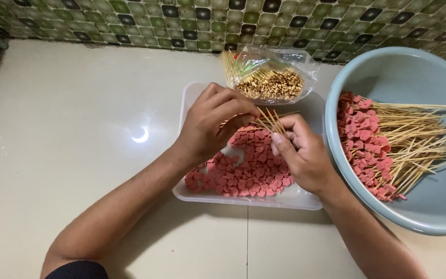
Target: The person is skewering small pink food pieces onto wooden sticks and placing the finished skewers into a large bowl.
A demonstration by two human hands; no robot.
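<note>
My right hand (303, 152) grips a small bundle of thin bamboo skewers (270, 120) that fan out up and to the left. My left hand (213, 121) hovers over the same spot, its fingertips pinching at the skewer ends; what sits between the fingers is hidden. Both hands are above a clear plastic tray (295, 199) holding a heap of small pink-red sausage slices (249, 168).
A pale blue basin (424, 72) at the right holds several finished skewers tipped with sausage pieces (383, 144). A clear bag of bare skewers (272, 77) lies behind the tray against the green tiled wall (130, 20). A cream tiled counter (68, 134) stretches to the left.
</note>
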